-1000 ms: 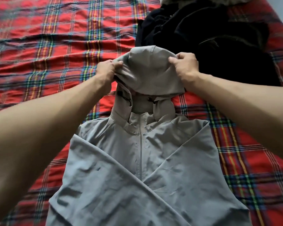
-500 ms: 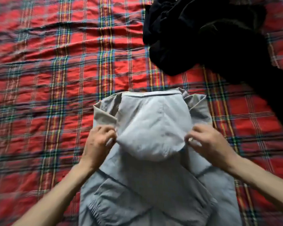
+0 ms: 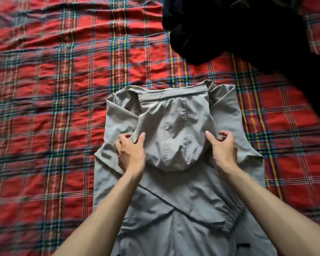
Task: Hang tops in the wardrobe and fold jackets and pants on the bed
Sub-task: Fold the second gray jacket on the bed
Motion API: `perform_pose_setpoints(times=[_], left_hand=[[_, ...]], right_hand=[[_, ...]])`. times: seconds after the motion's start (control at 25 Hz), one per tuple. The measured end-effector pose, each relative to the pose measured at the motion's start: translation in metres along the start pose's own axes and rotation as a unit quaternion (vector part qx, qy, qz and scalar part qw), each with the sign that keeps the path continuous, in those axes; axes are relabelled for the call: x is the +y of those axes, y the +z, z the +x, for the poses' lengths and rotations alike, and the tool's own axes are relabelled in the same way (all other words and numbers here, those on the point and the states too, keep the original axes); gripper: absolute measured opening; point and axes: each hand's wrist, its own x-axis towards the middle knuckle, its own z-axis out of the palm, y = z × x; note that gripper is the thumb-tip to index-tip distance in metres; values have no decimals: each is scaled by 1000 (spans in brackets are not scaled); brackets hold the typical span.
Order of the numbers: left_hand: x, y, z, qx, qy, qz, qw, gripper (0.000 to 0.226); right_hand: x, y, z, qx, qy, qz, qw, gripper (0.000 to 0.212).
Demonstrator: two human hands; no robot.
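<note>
A grey hooded jacket (image 3: 174, 196) lies face up on the bed, sleeves crossed over its front. Its hood (image 3: 174, 133) is folded down flat onto the chest. My left hand (image 3: 131, 151) pinches the hood's left edge, thumb on top and fingers on the jacket beside it. On the other side, my right hand (image 3: 224, 146) pinches the hood's right edge with curled fingers. Both hands rest low on the cloth.
A red plaid bedspread (image 3: 54, 108) covers the bed all around. A heap of black clothes (image 3: 248, 28) lies at the far right, trailing down the right edge, a short way beyond the jacket's collar.
The hood stood up at the far end, held in both hands; it has been brought down toward me and laid flat on the jacket's chest. The view has moved closer.
</note>
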Motion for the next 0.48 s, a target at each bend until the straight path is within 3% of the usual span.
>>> perform_pose_setpoints(times=[0.08,0.24,0.36,0.48], left_hand=[[-2,4,-14,10,24,45,999,47],[-4,7,-6,-11,-22,45,999,24],[-10,6,5,-34,-14,-18,999,20],[-14,4,0,-43,-34,-44,998,33]], right_hand=[[-2,1,5,3,-15,-8,1000,53],[-10,3,11,-26,-39,-66,997,32],[-6,0,6,-51,15,20,998,28],[4,-3,-1,-95,41,90,991,31]])
